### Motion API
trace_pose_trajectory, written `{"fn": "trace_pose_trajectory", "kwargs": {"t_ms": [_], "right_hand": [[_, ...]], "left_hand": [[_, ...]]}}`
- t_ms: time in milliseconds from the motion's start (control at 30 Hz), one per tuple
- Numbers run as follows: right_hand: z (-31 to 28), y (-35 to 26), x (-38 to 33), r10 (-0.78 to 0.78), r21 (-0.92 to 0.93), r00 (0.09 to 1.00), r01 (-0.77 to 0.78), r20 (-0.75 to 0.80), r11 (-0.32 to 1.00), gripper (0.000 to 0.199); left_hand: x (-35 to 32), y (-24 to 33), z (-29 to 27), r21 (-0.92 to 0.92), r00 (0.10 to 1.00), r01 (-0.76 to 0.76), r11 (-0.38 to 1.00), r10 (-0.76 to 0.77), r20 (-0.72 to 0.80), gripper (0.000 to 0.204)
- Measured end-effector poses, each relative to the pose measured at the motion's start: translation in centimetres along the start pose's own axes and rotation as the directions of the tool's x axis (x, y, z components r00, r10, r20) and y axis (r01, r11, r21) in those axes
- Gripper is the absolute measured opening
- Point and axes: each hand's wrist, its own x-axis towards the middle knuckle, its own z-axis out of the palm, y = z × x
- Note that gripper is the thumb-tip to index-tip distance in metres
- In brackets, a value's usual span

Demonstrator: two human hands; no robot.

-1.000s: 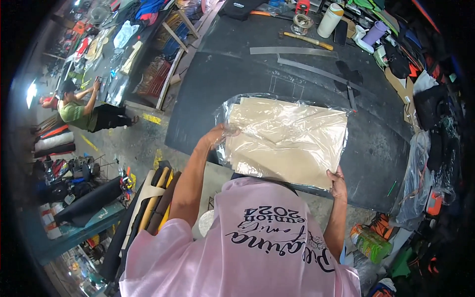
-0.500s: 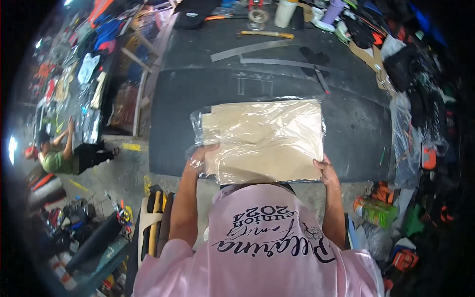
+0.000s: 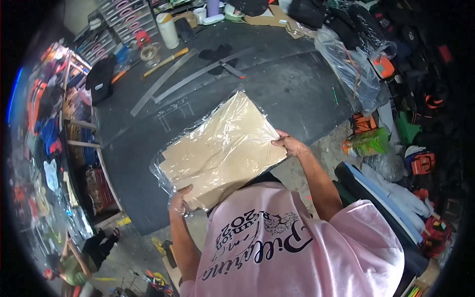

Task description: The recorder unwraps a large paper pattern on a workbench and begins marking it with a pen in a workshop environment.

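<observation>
Between my hands is a clear plastic bag of tan flat sheets (image 3: 222,151), held tilted over the near edge of the dark worktable (image 3: 123,183). My left hand (image 3: 179,200) grips its lower left corner, thumb on top and fingers hidden beneath. At the right edge, my right hand (image 3: 291,143) pinches the bag with the thumb on top. The plastic is wrinkled and shiny, and its loose end sticks out past the sheets on the left.
Beyond the bag lie two metal straight strips (image 3: 163,81), a hammer (image 3: 166,63), a red-tipped cutter (image 3: 232,71) and a black cut-out shape (image 3: 216,58). A white tumbler (image 3: 168,30) stands at the back. Clear plastic sheeting (image 3: 346,64) covers the right side. Another person (image 3: 79,262) is at the lower left.
My view and body have turned to the right, so the table now slants. The bag stays in both hands; in the picture it has tilted, its right end higher.
</observation>
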Motion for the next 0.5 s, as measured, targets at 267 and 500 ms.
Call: {"fn": "trace_pose_trajectory", "kwargs": {"t_ms": [267,500], "right_hand": [[-8.9,-4.6,1.5,0.022,-0.031,0.999,-0.023,-0.027,0.999,0.045],[-24.0,-6.9,5.8,0.089,-0.352,0.973,-0.162,-0.213,0.922,0.018]], "left_hand": [[1.6,-0.8,11.8,0.058,0.989,-0.136,0.989,0.132,0.059,0.059],[5.6,-2.1,20.1,0.144,0.931,-0.36,0.922,0.364,-0.006,0.04]]}}
